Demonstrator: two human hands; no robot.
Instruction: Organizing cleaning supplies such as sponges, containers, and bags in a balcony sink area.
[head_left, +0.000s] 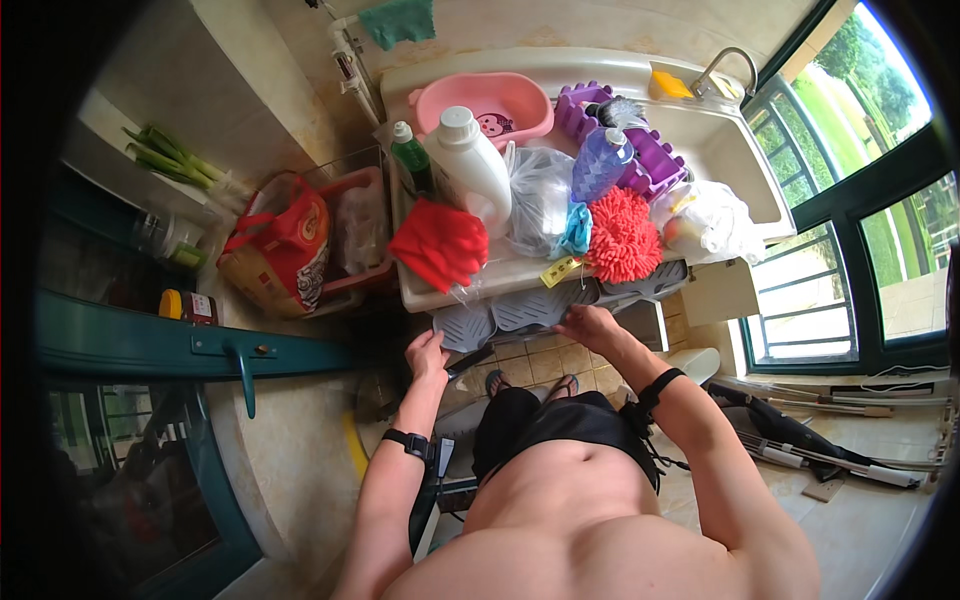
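Observation:
In front of the washbasin counter lies a grey plastic mat (544, 306) with diagonal grooves, in several sections. Whether the sections are one piece I cannot tell. My left hand (426, 355) grips the lower left corner of the leftmost section. Fingers of my right hand (590, 327) pinch the lower edge further right. Just above the mat, a red cloth (440, 246) and a red chenille wash mitt (624, 236) hang over the counter's front edge. A yellow tag (560, 271) with writing dangles beside the mitt.
On the counter (517, 279) crowd a white bottle (472, 165), green bottle (412, 157), pink basin (480, 97), purple baskets (652, 161), a blue-purple bottle (600, 165) and plastic bags (709, 225). A green door (187, 345) juts in at left. Poles (810, 450) lie at right.

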